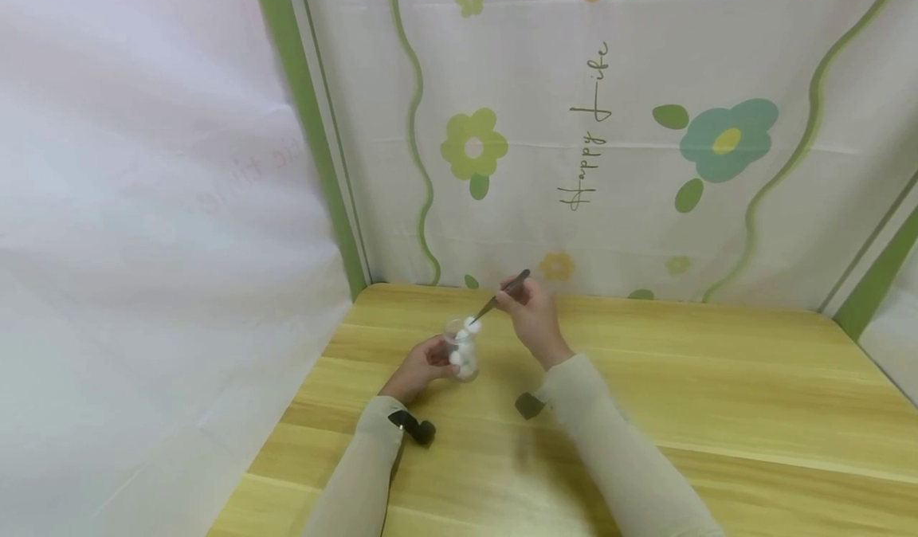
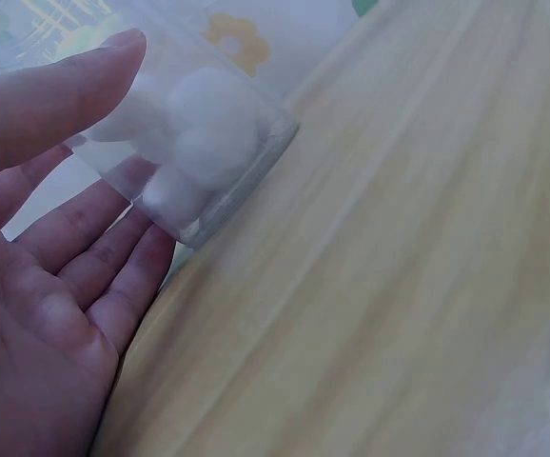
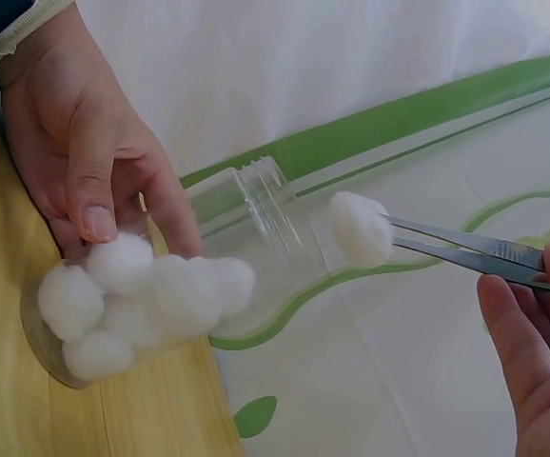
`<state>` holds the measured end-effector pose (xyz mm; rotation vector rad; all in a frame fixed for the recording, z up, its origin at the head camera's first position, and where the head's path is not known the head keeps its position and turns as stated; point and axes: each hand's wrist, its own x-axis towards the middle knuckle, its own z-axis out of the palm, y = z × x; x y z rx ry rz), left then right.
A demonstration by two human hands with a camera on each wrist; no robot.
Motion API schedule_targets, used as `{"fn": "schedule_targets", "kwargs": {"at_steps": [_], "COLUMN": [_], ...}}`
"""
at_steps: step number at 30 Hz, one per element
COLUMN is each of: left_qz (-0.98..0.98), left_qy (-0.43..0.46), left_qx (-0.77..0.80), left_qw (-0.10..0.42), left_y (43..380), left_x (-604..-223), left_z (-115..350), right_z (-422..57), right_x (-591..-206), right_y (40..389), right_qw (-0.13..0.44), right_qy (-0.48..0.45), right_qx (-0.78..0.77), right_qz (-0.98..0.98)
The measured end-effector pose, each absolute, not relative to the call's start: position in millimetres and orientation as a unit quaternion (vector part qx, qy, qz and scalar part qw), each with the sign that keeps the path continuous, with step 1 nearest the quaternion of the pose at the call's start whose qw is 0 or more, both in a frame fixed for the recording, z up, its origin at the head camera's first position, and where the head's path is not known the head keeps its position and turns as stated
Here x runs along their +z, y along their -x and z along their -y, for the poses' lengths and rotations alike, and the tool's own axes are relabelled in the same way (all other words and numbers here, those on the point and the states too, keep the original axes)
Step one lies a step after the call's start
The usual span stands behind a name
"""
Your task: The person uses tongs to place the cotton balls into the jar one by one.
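My left hand (image 1: 423,368) grips a clear jar (image 3: 280,228) with a threaded open mouth, thumb on one side and fingers round the other. Several white cotton balls (image 3: 127,300) lie inside it, mostly toward the bottom. In the right wrist view the jar looks tilted, its mouth facing the tweezers. My right hand (image 1: 532,322) pinches metal tweezers (image 3: 475,249) between thumb and fingers. Their tips hold one cotton ball (image 3: 360,228) just outside the jar's mouth. From the left wrist view, the jar's base (image 2: 246,190) shows close over the table.
The wooden table (image 1: 688,393) stretches widely to the right and front. Behind it hangs a white curtain (image 1: 531,59) with printed flowers and green lines, and another white sheet (image 1: 158,266) hangs at the left. Dark wrist cameras (image 1: 423,431) are strapped to both sleeves.
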<state>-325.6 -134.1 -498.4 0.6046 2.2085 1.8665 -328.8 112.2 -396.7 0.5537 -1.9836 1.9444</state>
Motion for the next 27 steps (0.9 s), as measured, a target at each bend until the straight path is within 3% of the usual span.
{"fn": "schedule_targets", "kwargs": {"at_steps": [27], "left_qz": [-0.748], "left_qy": [-0.221], "left_qx": [0.621], "left_qw": [0.08], "left_y": [319.3], "left_x": [-494.1], "left_z": [133.5], "right_z": [-89.8], "right_x": [-421.2], "right_y": [334.8], "right_qw": [0.132], "right_qy": [-0.194], "right_qx": [0.701], "right_qz": [0.673]}}
